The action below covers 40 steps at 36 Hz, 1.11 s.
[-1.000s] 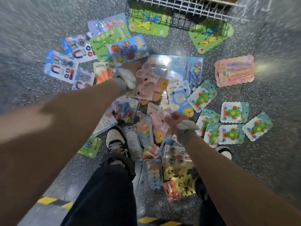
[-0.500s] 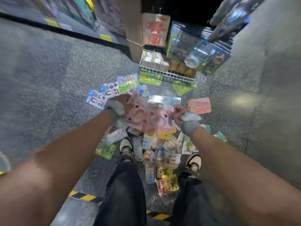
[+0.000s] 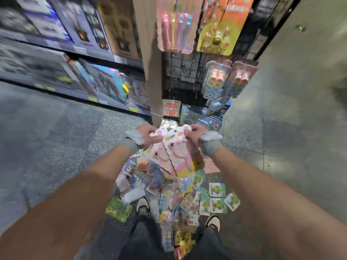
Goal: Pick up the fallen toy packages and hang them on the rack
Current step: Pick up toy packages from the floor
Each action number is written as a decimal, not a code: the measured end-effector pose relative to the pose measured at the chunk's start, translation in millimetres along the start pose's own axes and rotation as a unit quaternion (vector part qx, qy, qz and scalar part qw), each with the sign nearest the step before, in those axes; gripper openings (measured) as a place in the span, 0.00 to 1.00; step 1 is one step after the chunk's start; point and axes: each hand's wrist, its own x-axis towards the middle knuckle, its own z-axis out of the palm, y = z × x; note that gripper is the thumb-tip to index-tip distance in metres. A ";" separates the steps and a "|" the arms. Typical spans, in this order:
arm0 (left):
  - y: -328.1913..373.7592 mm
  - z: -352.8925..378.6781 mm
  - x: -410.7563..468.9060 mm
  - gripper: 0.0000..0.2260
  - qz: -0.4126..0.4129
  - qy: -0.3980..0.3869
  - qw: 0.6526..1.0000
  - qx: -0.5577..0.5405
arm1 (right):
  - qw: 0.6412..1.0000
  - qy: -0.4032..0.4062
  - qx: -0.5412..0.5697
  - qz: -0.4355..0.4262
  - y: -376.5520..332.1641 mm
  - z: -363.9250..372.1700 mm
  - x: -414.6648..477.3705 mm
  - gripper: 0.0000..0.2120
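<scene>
While left hand [image 3: 145, 135] and right hand [image 3: 195, 133] each pinched the top of the pink toy packages [image 3: 172, 152], the bunch hung short of the rack [image 3: 180, 72], over the floor pile [image 3: 169, 194]. Best bet was squaring the hang holes before feeding a bare hook [image 3: 195, 87]. Versus earlier, bunch sat higher, rack closer.
</scene>
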 end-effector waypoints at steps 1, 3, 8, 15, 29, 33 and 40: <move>7.3 -5.3 -5.8 0.19 0.010 0.001 1.000 -0.004 | 1.000 0.004 -0.007 -0.001 -8.3 -6.5 -5.5 0.22; 20.0 -14.3 -16.1 0.26 0.028 0.016 0.999 -0.011 | 1.000 0.023 0.001 -0.004 -36.7 -21.2 -31.4 0.17; 43.4 -30.0 -28.5 0.11 0.041 0.022 0.999 0.001 | 1.000 0.010 -0.015 -0.022 -75.0 -49.1 -57.1 0.12; 63.6 -47.0 -36.2 0.09 0.059 0.033 0.997 0.038 | 0.998 0.005 -0.034 -0.051 -104.1 -72.9 -78.2 0.07; 93.8 -87.3 -45.2 0.16 0.115 0.091 0.989 0.023 | 0.991 0.063 0.018 -0.119 -141.2 -104.1 -90.5 0.07; 94.3 -89.6 -42.7 0.12 0.095 0.104 0.986 0.089 | 0.989 0.053 0.007 -0.137 -144.5 -103.8 -93.6 0.09; 93.8 -89.1 -40.8 0.16 0.078 0.131 0.980 0.124 | 0.990 0.028 0.002 -0.140 -141.1 -98.4 -91.2 0.04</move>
